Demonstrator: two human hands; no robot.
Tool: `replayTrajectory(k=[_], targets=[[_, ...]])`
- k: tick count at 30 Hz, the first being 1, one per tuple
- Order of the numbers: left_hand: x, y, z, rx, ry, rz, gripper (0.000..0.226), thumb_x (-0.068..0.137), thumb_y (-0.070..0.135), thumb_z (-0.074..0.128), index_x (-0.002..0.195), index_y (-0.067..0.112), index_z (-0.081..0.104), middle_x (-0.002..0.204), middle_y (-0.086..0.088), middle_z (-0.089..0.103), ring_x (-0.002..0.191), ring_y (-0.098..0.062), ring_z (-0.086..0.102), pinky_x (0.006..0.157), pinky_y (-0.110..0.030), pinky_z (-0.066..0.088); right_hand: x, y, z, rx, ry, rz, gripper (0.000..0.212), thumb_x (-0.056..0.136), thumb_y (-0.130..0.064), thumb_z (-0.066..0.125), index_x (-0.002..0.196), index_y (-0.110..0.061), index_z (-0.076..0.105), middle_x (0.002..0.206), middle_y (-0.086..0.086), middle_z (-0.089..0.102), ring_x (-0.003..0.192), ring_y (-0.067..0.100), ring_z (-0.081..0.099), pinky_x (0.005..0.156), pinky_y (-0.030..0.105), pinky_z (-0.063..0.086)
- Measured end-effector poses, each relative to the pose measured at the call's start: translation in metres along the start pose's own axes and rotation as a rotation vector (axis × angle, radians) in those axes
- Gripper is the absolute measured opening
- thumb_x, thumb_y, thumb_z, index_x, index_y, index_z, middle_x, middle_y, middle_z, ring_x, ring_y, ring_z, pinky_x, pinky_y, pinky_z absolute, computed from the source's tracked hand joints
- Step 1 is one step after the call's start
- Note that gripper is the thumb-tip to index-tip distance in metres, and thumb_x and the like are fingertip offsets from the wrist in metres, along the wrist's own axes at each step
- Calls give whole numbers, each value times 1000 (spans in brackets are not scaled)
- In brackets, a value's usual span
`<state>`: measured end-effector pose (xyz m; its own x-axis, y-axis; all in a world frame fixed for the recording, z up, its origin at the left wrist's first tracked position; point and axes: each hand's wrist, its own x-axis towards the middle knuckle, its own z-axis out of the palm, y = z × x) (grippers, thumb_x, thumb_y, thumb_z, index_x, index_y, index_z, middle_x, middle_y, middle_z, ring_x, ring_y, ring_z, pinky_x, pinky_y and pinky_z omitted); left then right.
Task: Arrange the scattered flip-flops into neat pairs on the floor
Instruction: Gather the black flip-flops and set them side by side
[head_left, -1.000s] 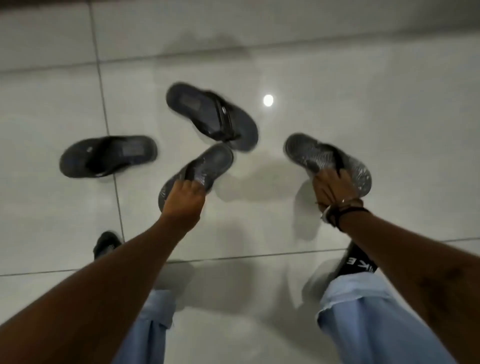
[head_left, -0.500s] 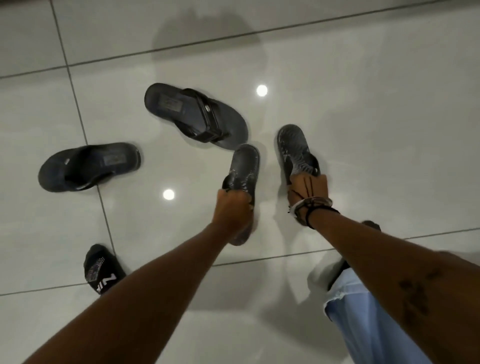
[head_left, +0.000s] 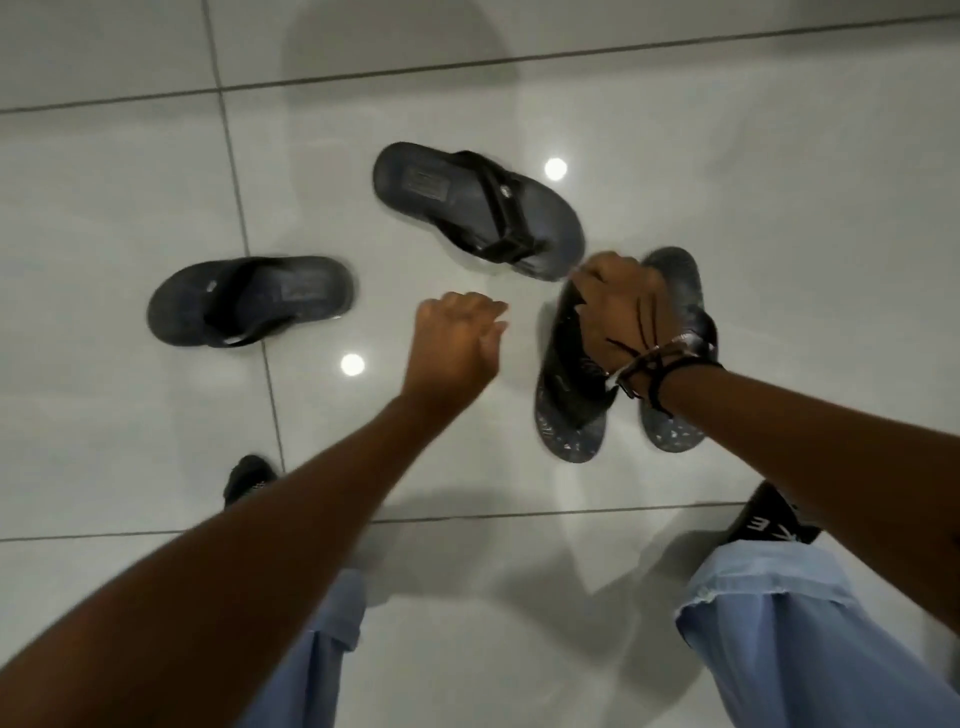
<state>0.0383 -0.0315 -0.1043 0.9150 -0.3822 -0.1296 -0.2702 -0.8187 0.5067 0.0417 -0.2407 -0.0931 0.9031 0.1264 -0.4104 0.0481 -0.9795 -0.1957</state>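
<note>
Glossy pale tiles form the floor (head_left: 727, 156), seen from above. Two speckled flip-flops lie side by side at about three o'clock: the left speckled flip-flop (head_left: 563, 410) and the right speckled flip-flop (head_left: 675, 431), nearly parallel and close together. The right hand (head_left: 621, 317) is laid across both, pressing or gripping their straps; which one is grasped cannot be told. The left hand (head_left: 457, 338) hovers empty and loosely curled just left of them. Two plain dark ones remain unpaired: the strapped flip-flop (head_left: 467, 208) at twelve o'clock, almost touching the speckled pair, and the far flip-flop (head_left: 249, 301) at nine o'clock, well apart. The first pair is judged nearly set. Next, the dark two would need gathering and aligning.
</note>
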Motion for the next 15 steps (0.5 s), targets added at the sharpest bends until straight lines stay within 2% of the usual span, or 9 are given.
replayTrajectory(k=[1, 3, 5, 8, 11, 13, 15], targets=[[-4, -32, -20, 93, -20, 65, 20, 85, 17, 68, 103, 9, 73, 97, -10, 74, 86, -33, 66, 79, -43, 45, 18, -19, -3, -6, -26, -82, 45, 85, -14, 55, 130, -8, 53, 136, 17, 52, 120, 36, 50, 100, 46, 41], [-20, -99, -59, 301, -142, 206, 23, 86, 21, 69, 102, 5, 72, 96, -14, 72, 86, -35, 65, 80, -43, 45, 56, -53, -1, -63, -86, -206, 61, 90, -19, 55, 147, -7, 35, 153, 16, 33, 140, 32, 32, 116, 48, 23], [-37, -156, -92, 501, -370, 292, 29, 87, 28, 66, 101, 4, 70, 100, -16, 71, 95, -36, 63, 89, -47, 43, 85, -77, 2, -177, -138, -241, 61, 94, -23, 52, 148, -6, 30, 155, 17, 29, 144, 29, 23, 120, 48, 12], [-49, -213, -131, 731, -628, 312, 35, 82, 32, 69, 105, 6, 68, 109, -13, 69, 110, -34, 58, 101, -51, 38, 109, -100, 9, -336, -217, -143, 33, 96, -26, 52, 124, -10, 57, 133, 12, 56, 130, 28, 42, 114, 46, 24], [-48, -238, -145, 901, -714, 318, 28, 84, 20, 69, 108, 6, 69, 112, -12, 70, 115, -33, 58, 109, -52, 33, 109, -115, 14, -529, -245, -101, 16, 92, -19, 50, 92, -15, 66, 95, 5, 69, 105, 27, 58, 115, 51, 23], [-46, -251, -142, 853, -688, 263, 23, 91, 7, 58, 110, 3, 68, 112, -15, 70, 115, -35, 58, 111, -49, 31, 108, -123, 16, -558, -205, -70, 18, 89, -13, 48, 84, -18, 65, 85, 2, 68, 95, 26, 62, 113, 52, 26], [-43, -254, -136, 715, -674, 42, 29, 97, 4, 44, 120, -3, 61, 124, -21, 63, 124, -38, 48, 114, -44, 21, 104, -126, 18, -534, -151, -108, 18, 86, -13, 49, 87, -18, 66, 86, 3, 68, 94, 27, 62, 109, 49, 32]])
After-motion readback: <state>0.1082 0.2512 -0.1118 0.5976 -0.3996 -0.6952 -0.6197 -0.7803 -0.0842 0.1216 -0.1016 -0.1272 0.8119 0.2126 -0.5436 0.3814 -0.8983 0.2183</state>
